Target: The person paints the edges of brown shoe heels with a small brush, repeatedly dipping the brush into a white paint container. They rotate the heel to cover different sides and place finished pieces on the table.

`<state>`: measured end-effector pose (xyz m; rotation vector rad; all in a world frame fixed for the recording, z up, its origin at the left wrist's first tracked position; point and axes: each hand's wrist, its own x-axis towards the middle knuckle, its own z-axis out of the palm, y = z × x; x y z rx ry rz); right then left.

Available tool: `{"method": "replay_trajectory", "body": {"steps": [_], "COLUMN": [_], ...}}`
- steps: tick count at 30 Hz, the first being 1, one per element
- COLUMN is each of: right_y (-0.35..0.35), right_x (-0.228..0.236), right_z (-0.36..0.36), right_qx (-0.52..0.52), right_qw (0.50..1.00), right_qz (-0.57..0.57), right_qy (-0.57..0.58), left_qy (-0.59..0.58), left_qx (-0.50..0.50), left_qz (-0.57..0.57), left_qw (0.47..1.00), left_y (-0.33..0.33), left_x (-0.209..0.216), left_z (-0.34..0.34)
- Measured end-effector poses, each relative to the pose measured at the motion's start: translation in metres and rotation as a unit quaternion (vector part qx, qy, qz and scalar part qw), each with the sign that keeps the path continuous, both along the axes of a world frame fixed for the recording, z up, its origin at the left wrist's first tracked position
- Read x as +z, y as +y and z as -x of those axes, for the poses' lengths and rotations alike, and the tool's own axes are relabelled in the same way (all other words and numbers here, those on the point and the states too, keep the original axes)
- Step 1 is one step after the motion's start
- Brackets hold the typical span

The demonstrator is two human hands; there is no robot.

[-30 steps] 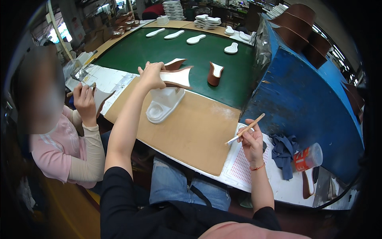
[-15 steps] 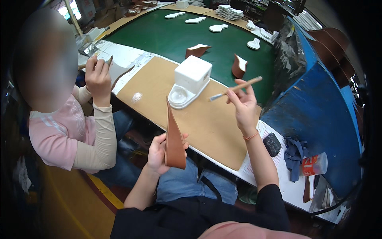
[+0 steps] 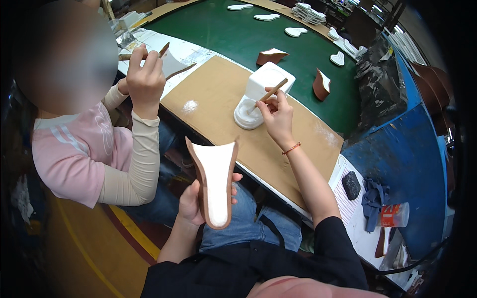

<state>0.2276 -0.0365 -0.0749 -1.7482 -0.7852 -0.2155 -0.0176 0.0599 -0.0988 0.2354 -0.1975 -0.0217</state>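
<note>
My left hand (image 3: 195, 201) holds a brown-edged shoe sole piece (image 3: 214, 181) upright over my lap, its white inner face turned toward me. My right hand (image 3: 276, 113) grips a thin wooden brush (image 3: 269, 94) whose tip dips into the round lid-like dish in front of a white glue container (image 3: 259, 94) on the tan cardboard sheet (image 3: 223, 92). Two more brown sole pieces (image 3: 272, 55) (image 3: 321, 84) stand behind it on the green belt (image 3: 233, 35).
A person in a pink top sits at my left, their hand (image 3: 144, 79) raised with a brush. White insoles (image 3: 296, 31) lie far back on the belt. A blue machine panel (image 3: 402, 164), a blue rag (image 3: 373, 203) and an orange-labelled cup (image 3: 395, 214) are at right.
My left hand has turned the sole piece so its white face shows and raised it slightly. My right hand moved the brush down into the glue dish. The view tilted nearer.
</note>
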Motion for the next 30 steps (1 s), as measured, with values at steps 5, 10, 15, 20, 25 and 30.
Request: {"method": "replay_trajectory", "body": {"steps": [5, 10, 15, 20, 25, 30], "right_y": [0.004, 0.008, 0.004, -0.011, -0.068, -0.113], "right_x": [-0.005, -0.008, -0.003, 0.020, 0.076, 0.112], "right_z": [-0.002, -0.002, 0.000, 0.020, 0.071, 0.115], "right_qx": [-0.008, -0.018, 0.002, 0.093, 0.184, 0.204], "right_qw": [0.998, 0.999, 0.997, 0.951, 0.918, 0.950], "right_qz": [0.043, -0.023, -0.059, -0.151, -0.247, -0.219], "right_qy": [-0.034, -0.029, 0.054, 0.254, 0.250, 0.095], "left_qy": [0.059, 0.095, 0.095, 0.093, 0.028, -0.059], "left_qx": [0.010, 0.056, 0.111, 0.123, 0.106, 0.079], "left_qz": [-0.079, -0.173, -0.227, -0.300, -0.392, -0.455], "left_qw": [0.995, 0.979, 0.963, 0.941, 0.913, 0.885], "left_y": [0.006, 0.012, 0.008, -0.003, -0.018, -0.037], "left_x": [0.010, 0.017, 0.031, 0.041, 0.050, 0.068], "left_z": [0.009, 0.013, 0.015, 0.015, 0.014, 0.009]}}
